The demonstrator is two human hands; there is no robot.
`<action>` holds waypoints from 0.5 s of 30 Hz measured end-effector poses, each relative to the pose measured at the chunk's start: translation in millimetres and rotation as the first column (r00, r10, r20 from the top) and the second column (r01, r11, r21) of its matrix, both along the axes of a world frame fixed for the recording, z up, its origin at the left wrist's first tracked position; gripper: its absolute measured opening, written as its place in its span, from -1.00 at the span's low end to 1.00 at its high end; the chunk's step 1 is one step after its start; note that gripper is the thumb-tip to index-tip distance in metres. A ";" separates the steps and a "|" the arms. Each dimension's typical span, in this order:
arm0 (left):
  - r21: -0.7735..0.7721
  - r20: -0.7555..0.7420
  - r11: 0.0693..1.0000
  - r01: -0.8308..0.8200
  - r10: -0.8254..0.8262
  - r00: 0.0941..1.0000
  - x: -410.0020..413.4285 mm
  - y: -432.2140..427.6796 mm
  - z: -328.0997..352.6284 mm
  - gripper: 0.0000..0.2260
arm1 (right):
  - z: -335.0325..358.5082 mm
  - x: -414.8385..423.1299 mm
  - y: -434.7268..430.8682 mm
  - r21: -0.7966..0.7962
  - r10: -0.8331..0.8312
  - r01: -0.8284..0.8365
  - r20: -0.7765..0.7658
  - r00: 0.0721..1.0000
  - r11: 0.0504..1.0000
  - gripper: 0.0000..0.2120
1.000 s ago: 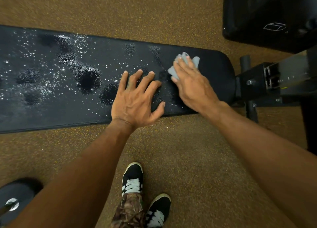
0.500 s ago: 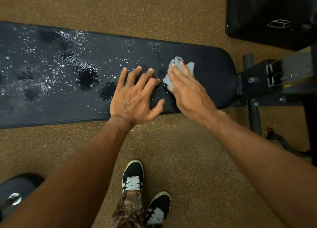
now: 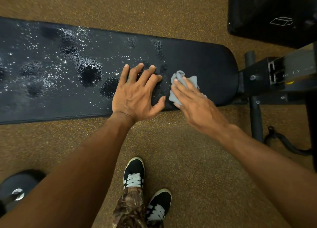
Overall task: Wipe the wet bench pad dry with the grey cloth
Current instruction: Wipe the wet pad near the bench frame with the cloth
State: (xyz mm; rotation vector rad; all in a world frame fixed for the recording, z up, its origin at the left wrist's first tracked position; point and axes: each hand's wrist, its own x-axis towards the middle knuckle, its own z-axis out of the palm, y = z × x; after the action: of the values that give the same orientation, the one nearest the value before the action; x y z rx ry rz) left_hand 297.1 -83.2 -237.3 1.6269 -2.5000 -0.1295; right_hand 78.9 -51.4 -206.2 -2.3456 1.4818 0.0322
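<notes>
The black bench pad runs across the view from the left edge to a rounded right end. Water drops and dark wet patches cover its left and middle parts; the right end looks matte and dry. My left hand lies flat on the pad with fingers spread, holding nothing. Just right of it, my right hand presses the crumpled grey cloth onto the pad near the front edge. Most of the cloth is under my fingers.
The bench's black metal frame and a foot bar stand at the right. A black padded block fills the top right corner. A dumbbell lies at the lower left. My shoes stand on brown speckled floor.
My right hand has slid the cloth towards the pad's front edge, closer to my left hand. The left hand has stayed flat in place.
</notes>
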 end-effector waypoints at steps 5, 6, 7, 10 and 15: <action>-0.007 0.000 1.000 -0.005 0.005 1.000 2.0 -0.1 0.9 -0.45 | 2.3 -19.8 -5.7 0.018 -0.086 0.086 -0.028 0.996 0.996 -0.49; -0.009 -0.002 1.000 -0.007 0.007 1.000 2.1 0.1 0.7 -0.45 | 0.2 -11.3 -9.3 0.015 -0.134 0.135 -0.013 0.991 0.991 -0.51; -0.010 -0.002 1.000 -0.007 0.007 1.000 2.0 0.2 0.3 -0.45 | -1.3 0.0 -10.6 0.006 -0.166 0.166 0.006 0.986 0.986 -0.51; -0.006 0.001 1.000 -0.006 0.006 1.000 1.7 1.0 -0.9 -0.45 | -7.6 23.3 3.0 0.013 -0.116 0.116 0.002 0.993 0.993 -0.50; 0.009 0.002 1.000 -0.005 0.005 1.000 1.2 0.3 2.7 -0.45 | 1.3 -4.5 40.4 0.006 -0.015 0.016 -0.067 0.998 1.000 -0.45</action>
State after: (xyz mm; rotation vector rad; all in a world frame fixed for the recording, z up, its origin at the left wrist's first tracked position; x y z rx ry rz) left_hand 298.3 -82.9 -234.6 1.6367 -2.5003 -0.1385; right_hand 74.4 -10.9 -204.9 -2.3488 1.5284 0.1126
